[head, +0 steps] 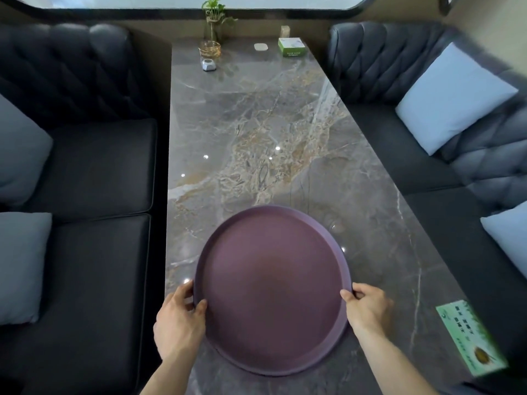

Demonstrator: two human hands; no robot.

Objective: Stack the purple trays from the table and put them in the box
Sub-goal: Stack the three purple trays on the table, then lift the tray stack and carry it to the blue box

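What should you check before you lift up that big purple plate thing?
1. Left hand grips the purple tray rim: ok.
2. Right hand grips the opposite rim: ok.
3. Tray is empty on top: ok.
4. Other trays stacked beneath it: cannot tell.
5. Table ahead clear of nearby clutter: ok; the green card lies off to the right.
6. Box to put it in: cannot tell, not in view.

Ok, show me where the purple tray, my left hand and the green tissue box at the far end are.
purple tray (272,292), head view, centre of its flat base
left hand (179,320), head view, back of the hand
green tissue box (291,46), head view, its white top face
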